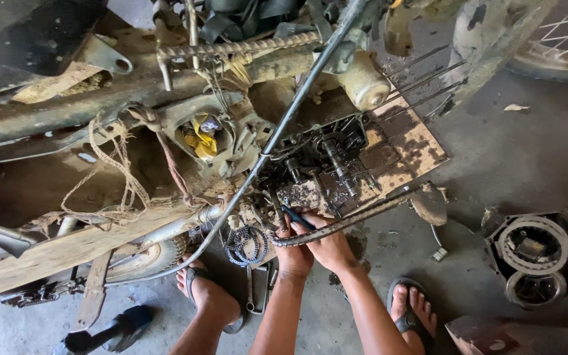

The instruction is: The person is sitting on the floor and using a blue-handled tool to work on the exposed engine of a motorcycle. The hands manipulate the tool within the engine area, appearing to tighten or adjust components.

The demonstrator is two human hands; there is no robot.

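Your two hands meet at the open, greasy engine case [327,164], low on the near side of the stripped motorcycle frame [67,112]. Your right hand [329,244] is closed around one dark, blue-handled tool [297,217] whose tip points up into the case. Your left hand [293,253] sits just beside it with fingers curled against the case's lower edge; whether it grips anything cannot be told. One drive chain [343,222] drapes across both hands, running right toward a brown metal plate [428,204].

Inside the case you can count at least two upright geared shafts; more parts are too dark to separate. One stack of ring-shaped plates [246,244] lies just left of your left hand. One thin cable [277,131] crosses diagonally above your knuckles, so the room overhead is tight.

Your two sandalled feet, left [205,292] and right [414,314], flank your forearms. To the right, one removed engine cover [537,256] lies well apart on concrete floor [527,158], where open room remains.
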